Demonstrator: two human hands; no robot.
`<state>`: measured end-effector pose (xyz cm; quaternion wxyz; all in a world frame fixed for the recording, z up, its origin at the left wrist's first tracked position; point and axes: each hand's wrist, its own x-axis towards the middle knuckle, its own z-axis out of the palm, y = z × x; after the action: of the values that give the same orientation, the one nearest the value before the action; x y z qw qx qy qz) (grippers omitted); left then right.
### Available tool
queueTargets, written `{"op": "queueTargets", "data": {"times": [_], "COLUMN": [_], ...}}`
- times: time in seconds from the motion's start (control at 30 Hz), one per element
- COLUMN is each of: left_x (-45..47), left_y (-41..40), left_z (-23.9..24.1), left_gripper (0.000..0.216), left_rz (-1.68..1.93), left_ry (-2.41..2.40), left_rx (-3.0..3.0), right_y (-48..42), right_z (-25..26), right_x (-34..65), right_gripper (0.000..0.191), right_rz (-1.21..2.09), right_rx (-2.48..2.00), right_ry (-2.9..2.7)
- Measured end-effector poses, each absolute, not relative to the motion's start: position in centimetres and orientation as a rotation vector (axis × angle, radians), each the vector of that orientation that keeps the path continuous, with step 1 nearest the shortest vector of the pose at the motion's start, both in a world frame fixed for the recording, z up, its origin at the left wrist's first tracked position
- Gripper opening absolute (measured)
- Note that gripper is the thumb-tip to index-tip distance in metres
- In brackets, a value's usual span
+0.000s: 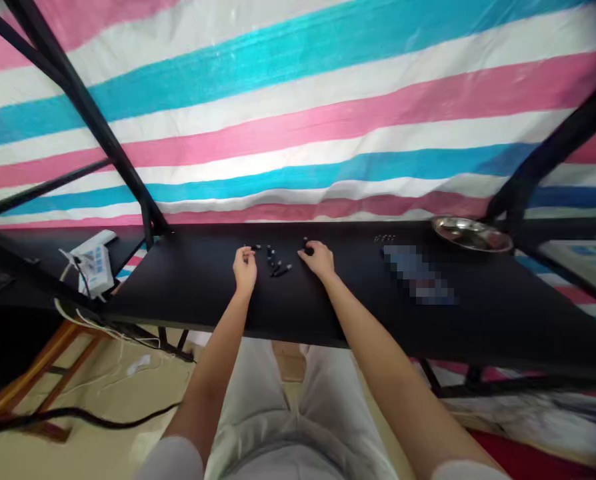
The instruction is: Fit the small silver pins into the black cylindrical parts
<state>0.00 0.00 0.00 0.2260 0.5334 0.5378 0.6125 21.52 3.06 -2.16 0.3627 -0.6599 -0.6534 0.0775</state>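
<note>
On the black tabletop (203,293) my left hand (245,268) has its fingers curled together, and what they hold, if anything, is too small to make out. A small dark piece with a pale end (256,247) is right by its fingertips. My right hand (321,259) pinches a small black cylindrical piece (307,245) between thumb and fingers. Between the two hands lie several small black stick-like pieces with pale ends (281,270), loosely scattered and partly touching. Their exact kind is too small to tell.
A shiny round metal tray (472,235) stands at the back right. Several tiny bits (385,238) lie left of it, behind a blurred-out blue item (418,273). A white power strip (97,270) with cables sits at the left. Black frame posts (93,113) and a striped sheet (288,133) border the table.
</note>
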Motion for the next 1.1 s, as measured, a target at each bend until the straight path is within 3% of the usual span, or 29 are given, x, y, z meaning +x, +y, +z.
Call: {"op": "queueTargets", "data": {"times": [1.1], "left_x": [0.08], "left_y": [0.10], "left_z": [0.03], "left_gripper": [0.014], "left_rz": [1.659], "left_ry": [1.517], "left_rx": [1.491], "right_y": [3.54], "right_z": [-2.57], "right_x": [21.43], "right_gripper": [0.020], "right_rz": [0.194], "right_rx": [-1.708], "right_ry": [-1.639]}}
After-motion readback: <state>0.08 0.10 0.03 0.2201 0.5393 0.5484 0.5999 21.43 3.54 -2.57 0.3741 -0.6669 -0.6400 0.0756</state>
